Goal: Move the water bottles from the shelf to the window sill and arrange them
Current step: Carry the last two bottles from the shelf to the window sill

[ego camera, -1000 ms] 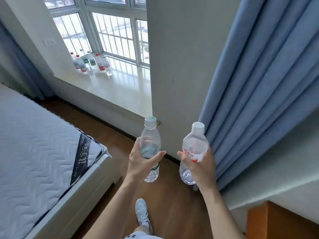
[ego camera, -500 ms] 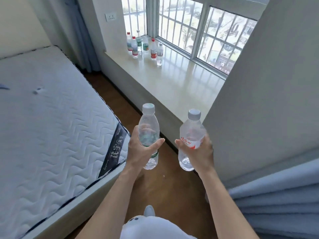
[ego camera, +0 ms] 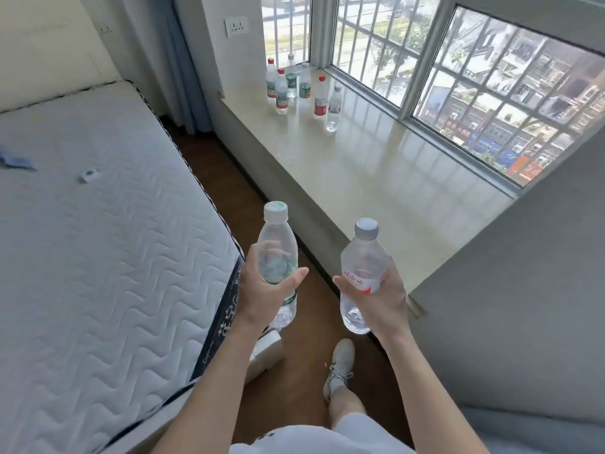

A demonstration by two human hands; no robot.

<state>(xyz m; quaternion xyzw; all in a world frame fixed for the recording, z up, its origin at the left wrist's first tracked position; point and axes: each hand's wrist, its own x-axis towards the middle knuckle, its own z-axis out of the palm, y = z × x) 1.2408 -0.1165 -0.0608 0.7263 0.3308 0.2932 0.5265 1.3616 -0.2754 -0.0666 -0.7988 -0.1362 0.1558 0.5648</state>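
The left hand (ego camera: 262, 291) was curled round the green-label bottle (ego camera: 277, 250) at its middle. The right hand (ego camera: 381, 301) was curled round the red-label bottle (ego camera: 361, 257) in the same way. Both bottles were upright, with the long axis nearly vertical, and both hung over the floor (ego camera: 294, 371), just short of the near end of the sill (ego camera: 376, 178).

The sill ran away from the hands, forward and to the right. The right hand was nearer to its edge, and the left hand was on the side of the bed (ego camera: 98, 224). At the far end of the sill, in the corner by the window (ego camera: 360, 37), a cluster (ego camera: 301, 90) of bottles stood upright and close together, well apart from both hands.

I think the coming move needs a walk along the sill. After that the right bottle can go down first, beside the cluster.

Both held bottles were clear and closed. How much water was inside, I cannot tell.
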